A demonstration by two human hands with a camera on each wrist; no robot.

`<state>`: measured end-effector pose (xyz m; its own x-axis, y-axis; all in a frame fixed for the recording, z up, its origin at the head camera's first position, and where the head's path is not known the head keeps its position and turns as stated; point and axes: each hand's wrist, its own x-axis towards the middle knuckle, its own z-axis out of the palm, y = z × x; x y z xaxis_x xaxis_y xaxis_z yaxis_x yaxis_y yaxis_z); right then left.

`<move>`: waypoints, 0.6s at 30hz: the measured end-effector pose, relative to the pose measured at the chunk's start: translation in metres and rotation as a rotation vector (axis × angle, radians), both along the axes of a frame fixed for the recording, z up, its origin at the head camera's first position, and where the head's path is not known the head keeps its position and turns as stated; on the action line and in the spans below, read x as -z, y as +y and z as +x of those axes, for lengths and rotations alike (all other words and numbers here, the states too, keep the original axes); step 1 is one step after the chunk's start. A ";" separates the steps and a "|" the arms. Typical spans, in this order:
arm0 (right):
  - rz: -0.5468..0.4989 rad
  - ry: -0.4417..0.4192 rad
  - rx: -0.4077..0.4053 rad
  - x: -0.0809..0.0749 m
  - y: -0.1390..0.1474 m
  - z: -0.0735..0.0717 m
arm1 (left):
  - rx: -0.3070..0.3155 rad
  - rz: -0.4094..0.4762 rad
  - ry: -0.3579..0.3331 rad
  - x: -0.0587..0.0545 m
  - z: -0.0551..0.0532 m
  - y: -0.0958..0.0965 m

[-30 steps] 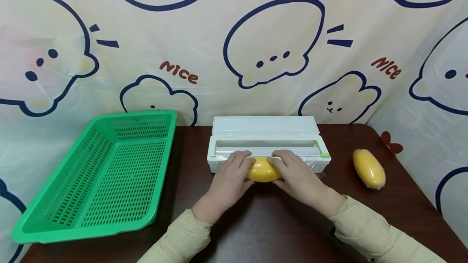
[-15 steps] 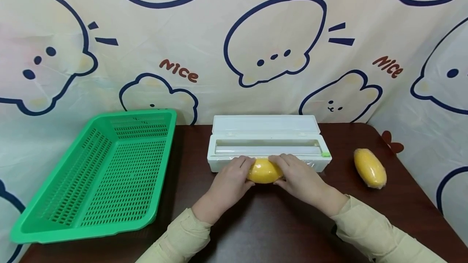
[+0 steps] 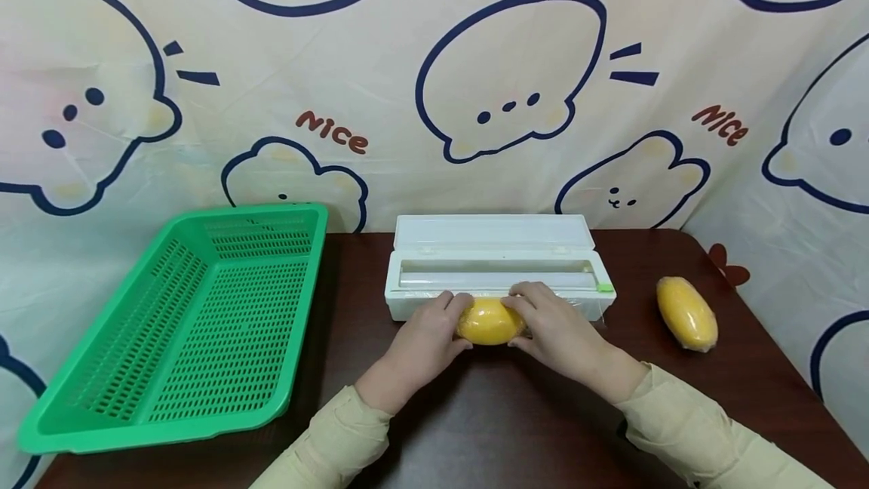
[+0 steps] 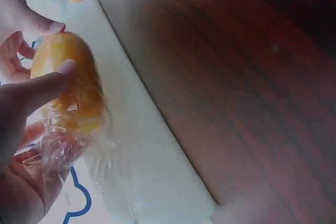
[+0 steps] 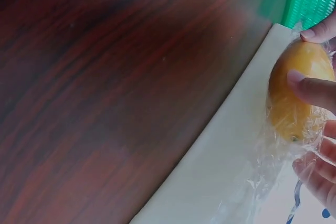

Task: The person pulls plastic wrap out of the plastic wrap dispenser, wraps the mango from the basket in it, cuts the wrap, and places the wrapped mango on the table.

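Note:
A yellow mango (image 3: 490, 321) is held by both hands in front of the white cling film dispenser (image 3: 563, 306), clear film around it. My left hand (image 3: 422, 336) grips the left end, and my right hand (image 3: 558, 332) grips the right end. In the left wrist view a thumb presses on the side of the mango (image 4: 79, 85), and loose cling film (image 4: 107, 163) trails from it along the dispenser. The right wrist view shows the wrapped mango (image 5: 294, 98) with crinkled film (image 5: 257, 174) beside the fingers. The dispenser's lid (image 3: 492, 232) stands raised, with the film roll (image 3: 498, 280) visible inside.
A second film-wrapped mango (image 3: 687, 314) lies on the dark wooden table (image 3: 516, 429) at the right. A green plastic basket (image 3: 299, 368) stands at the left. Behind the table hangs a printed cloth (image 3: 380, 59) with cartoon drawings.
The mango has come slightly nearer to me, in front of the dispenser. The fingers of both hands have shifted a little on it. The dispenser, basket and second mango stay in place.

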<state>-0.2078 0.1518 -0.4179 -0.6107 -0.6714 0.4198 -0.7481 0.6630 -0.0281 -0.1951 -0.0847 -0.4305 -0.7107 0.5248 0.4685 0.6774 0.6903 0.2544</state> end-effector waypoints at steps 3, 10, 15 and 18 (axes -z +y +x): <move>0.013 0.013 -0.007 0.000 0.001 0.001 | 0.010 0.005 -0.012 0.001 0.001 0.001; 0.015 -0.001 -0.010 -0.001 0.004 -0.002 | 0.006 -0.025 -0.023 -0.002 0.000 0.001; 0.000 -0.054 -0.007 -0.001 0.006 -0.003 | 0.003 -0.059 -0.062 -0.004 0.000 0.000; 0.000 -0.071 -0.012 -0.001 0.006 -0.004 | 0.003 -0.068 -0.086 -0.004 0.000 -0.001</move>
<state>-0.2115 0.1579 -0.4167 -0.6309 -0.6790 0.3753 -0.7522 0.6539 -0.0814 -0.1952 -0.0854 -0.4267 -0.7453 0.5551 0.3693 0.6569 0.7061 0.2644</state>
